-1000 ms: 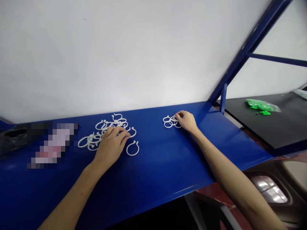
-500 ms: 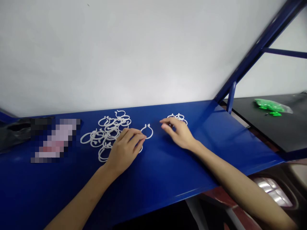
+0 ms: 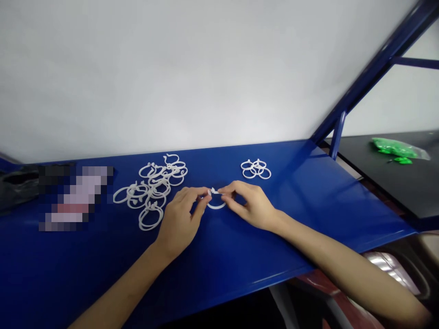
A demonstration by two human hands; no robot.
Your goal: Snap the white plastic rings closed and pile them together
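White rings (image 3: pixel 161 183), thin and knob-ended, are heaped loosely on the blue worktop (image 3: pixel 222 256); four more are grouped in a smaller cluster (image 3: pixel 256 169) to the right. Between these, one ring (image 3: pixel 216 207) is pinched near its knobs by the left hand (image 3: pixel 178 217) and right hand (image 3: pixel 250 204). Green pieces (image 3: pixel 391 146) are held in a clear bag (image 3: pixel 424 153).

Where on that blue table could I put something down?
It's crowded at the large ring pile and where the left hand and right hand hold a white ring. The blue tabletop is bare right of the small ring cluster, between that cluster and the pile beyond the hands, and from the hands to the front edge.
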